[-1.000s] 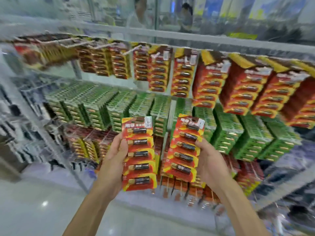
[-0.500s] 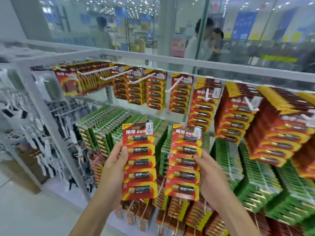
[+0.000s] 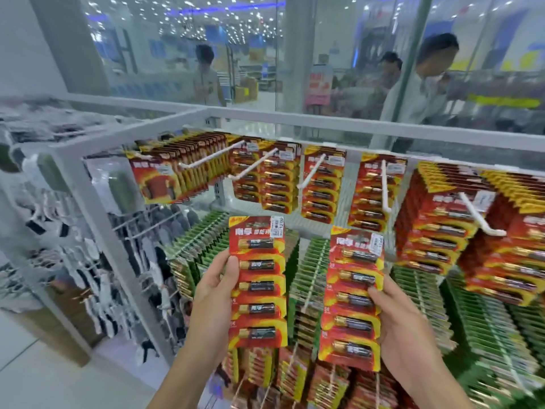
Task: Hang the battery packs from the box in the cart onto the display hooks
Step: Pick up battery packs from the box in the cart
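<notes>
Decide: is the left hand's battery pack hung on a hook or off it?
Off: the left hand grips the battery pack upright, below the white hooks.

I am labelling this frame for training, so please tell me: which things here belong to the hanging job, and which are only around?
Job: red-and-yellow card battery pack in the left hand; a second such pack in the right hand; white display hooks on top row.
Around: green card battery packs below; black-and-white socks hanging at left; people behind glass.
</notes>
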